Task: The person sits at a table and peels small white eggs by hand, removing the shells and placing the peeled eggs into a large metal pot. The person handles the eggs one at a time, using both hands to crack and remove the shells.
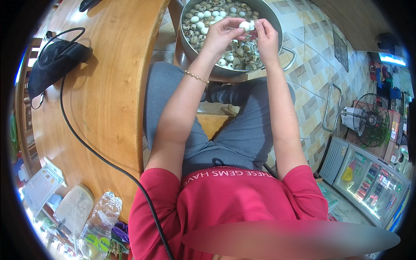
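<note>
A large metal pot (280, 35) of quail eggs stands before me at the top of the head view. Above its contents, my left hand (227, 31) holds a white peeled egg (244, 26) between thumb and fingers. My right hand (267, 34) pinches at small white pieces against the egg's right side; whether they are shell or another egg, I cannot tell. Speckled unpeeled eggs (194, 39) fill much of the pot, with several white peeled eggs (200, 24) on top at the left. Broken speckled shells (248, 48) lie below my hands.
A wooden table (113, 97) runs along my left, bearing a black bag (55, 65) and a black cable (97, 151). A plastic bottle (100, 224) lies near its lower end. At right are a black fan (371, 119) and a glass-door fridge (367, 182) on the tiled floor.
</note>
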A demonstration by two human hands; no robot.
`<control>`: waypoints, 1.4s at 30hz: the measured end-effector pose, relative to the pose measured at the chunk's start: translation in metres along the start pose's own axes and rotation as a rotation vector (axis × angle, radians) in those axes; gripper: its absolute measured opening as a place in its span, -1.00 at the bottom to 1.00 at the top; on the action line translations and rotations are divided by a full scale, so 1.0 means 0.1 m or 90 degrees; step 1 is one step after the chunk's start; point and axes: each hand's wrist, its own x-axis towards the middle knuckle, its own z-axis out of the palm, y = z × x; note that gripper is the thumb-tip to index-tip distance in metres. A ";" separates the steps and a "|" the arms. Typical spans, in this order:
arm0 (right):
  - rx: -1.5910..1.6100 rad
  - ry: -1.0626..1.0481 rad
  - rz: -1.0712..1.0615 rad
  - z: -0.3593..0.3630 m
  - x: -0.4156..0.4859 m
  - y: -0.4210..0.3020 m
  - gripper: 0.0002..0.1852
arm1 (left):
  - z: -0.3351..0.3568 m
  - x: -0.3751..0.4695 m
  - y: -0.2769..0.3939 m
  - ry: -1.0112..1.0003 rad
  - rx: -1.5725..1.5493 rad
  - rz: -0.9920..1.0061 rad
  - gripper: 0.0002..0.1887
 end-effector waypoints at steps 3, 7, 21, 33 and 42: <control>0.007 0.018 0.051 -0.04 0.04 0.05 -0.79 | 0.00 0.01 0.00 -0.025 -0.119 -0.018 -0.70; -0.076 0.035 0.082 -0.07 0.05 0.10 -0.77 | 0.02 0.00 0.03 -0.037 -0.205 -0.028 -0.68; -0.312 0.081 -0.129 -0.08 0.01 -0.12 -0.87 | 0.02 -0.02 0.02 0.061 0.131 0.067 -0.71; -0.278 -0.046 -0.221 -0.01 -0.02 -0.16 -0.86 | 0.01 0.00 -0.09 0.092 0.289 0.078 -0.78; -0.157 -0.052 -0.030 -0.30 0.01 -0.16 -0.87 | 0.02 -0.01 0.00 0.056 0.000 0.029 -0.79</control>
